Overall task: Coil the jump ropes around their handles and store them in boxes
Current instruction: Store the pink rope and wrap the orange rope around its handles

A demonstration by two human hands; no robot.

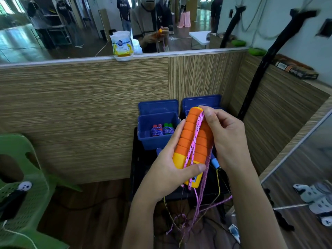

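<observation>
While two coiled ropes already lie in the open blue box (158, 135) just beyond your left fingertips, one with red handles (157, 127) and one with green handles (168, 125), the rope in your hands is only at the start of its wrap, so by my reading the task is under way but well short of finished. Your left hand (167, 164) grips the pair of orange handles (195, 139) from below and from the left, its thumb pressed across their yellow lower ends and pinning the pink rope (193, 150) there. Your right hand (228, 139) closes on the handles from the right, its thumb and forefinger pinching the rope's loop at the upper tip. The handles lie side by side between your palms, their long axis running from low and near you up and away, tilted slightly to the right, with the rounded orange tips pointing toward the second blue box (201, 102) beyond your right hand. Only one doubled strand lies lengthwise along the grips; no turns go round them yet. Most of the rope hangs loose below your wrists in a tangle toward the floor, so nearly all the coiling is left, then the stowing. At least one more rope with a blue handle (215, 163) seems to wait under your right hand.
</observation>
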